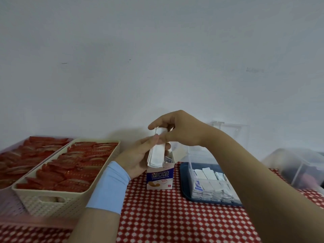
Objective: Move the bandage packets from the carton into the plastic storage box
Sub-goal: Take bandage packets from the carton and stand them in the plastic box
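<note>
Holding a packet stack (156,155) just above the carton (160,178), the left hand (136,155) grips its lower half, the right hand (178,130) pinches its top; the box (196,153) right of the hands is part-filled, and a few packets (168,159) seem left in the carton

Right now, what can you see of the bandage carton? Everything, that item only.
The carton is a small cardboard box standing upright on the red-and-white tablecloth, left of the dark blue tray. Front: dark blue band with white characters and CHUANGKOUTIE, pale lower half with a bandage picture. Top open, some packets inside. The left hand and right hand hold a bundle of white packets at its mouth; contact with the carton is unclear.
</note>
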Available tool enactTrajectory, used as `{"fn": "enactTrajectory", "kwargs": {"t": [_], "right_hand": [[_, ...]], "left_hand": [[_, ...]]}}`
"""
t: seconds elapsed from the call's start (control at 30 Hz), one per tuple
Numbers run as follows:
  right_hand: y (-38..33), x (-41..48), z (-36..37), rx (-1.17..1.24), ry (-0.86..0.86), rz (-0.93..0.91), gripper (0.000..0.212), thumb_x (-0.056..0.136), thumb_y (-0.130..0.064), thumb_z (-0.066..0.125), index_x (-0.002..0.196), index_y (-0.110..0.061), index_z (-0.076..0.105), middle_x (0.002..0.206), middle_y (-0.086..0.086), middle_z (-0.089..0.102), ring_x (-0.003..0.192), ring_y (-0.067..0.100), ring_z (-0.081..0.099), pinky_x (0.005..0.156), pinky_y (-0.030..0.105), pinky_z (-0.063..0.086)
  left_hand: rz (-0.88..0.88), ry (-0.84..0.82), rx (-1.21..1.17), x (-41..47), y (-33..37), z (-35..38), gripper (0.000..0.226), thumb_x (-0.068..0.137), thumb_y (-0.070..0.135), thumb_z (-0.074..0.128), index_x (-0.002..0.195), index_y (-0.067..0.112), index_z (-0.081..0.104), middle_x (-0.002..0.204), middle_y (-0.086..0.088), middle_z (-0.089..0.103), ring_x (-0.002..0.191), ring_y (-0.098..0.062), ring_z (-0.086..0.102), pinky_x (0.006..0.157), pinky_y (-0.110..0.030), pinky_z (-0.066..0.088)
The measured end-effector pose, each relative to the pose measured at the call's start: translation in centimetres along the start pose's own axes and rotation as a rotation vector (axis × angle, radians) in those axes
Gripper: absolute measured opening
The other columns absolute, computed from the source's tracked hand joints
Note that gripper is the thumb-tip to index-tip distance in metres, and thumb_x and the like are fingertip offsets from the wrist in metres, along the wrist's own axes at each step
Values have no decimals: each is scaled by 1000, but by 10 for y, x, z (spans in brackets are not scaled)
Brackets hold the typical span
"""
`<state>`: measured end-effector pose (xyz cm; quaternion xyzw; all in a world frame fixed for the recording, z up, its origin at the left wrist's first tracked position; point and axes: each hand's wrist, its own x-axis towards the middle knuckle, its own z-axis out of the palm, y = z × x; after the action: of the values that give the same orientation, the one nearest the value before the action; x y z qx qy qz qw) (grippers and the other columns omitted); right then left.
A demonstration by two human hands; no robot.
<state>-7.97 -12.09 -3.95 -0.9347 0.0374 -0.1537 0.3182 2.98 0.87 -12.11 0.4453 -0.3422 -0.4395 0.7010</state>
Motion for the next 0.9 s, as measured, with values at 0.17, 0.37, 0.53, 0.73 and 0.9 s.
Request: {"fn": "enactTrajectory", "kwargs": {"t": [0.17, 0.37, 0.53, 0.73, 0.9], "right_hand": [[0, 1, -5, 168, -18, -28, 31, 80, -4, 81, 109, -13, 75, 82, -14, 74, 74, -1, 66, 70, 13, 49], [-5, 5, 6, 126, -62, -4, 30, 90, -14, 73, 120, -17, 70, 74, -10, 67, 68, 8, 64, 76, 19, 51], [10, 20, 14, -102, 200, 97, 34, 95, -25, 66, 129, -22, 64, 111, -6, 66, 90, 7, 61, 85, 24, 47], [34, 25, 48, -628, -166, 312, 23, 83, -31, 76, 106, -27, 75, 101, -7, 73, 89, 13, 68, 83, 33, 58], [45, 31, 66, -708, -198, 313, 17, 91, -32, 65, 101, -27, 77, 96, -3, 72, 81, 17, 66, 71, 30, 57]], "left_hand": [[17, -210, -184, -2, -1, -11, 57, 68, 25, 88, 118, 6, 70, 106, -20, 70, 92, -32, 71, 75, -41, 61], [44, -150, -112, -3, 3, -19, 60, 62, 24, 92, 112, 1, 68, 104, -17, 72, 75, -28, 71, 62, -35, 61], [117, 141, 17, -3, 11, -30, 56, 78, 15, 66, 131, 14, 50, 108, -12, 74, 85, -31, 74, 67, -36, 62], [192, 204, 39, -6, 14, -33, 64, 79, 16, 70, 137, 37, 52, 115, -16, 67, 97, -40, 71, 75, -40, 61], [236, 249, 53, -3, 14, -31, 41, 91, 10, 64, 128, 27, 60, 110, -17, 67, 95, -37, 73, 79, -43, 60]]}}
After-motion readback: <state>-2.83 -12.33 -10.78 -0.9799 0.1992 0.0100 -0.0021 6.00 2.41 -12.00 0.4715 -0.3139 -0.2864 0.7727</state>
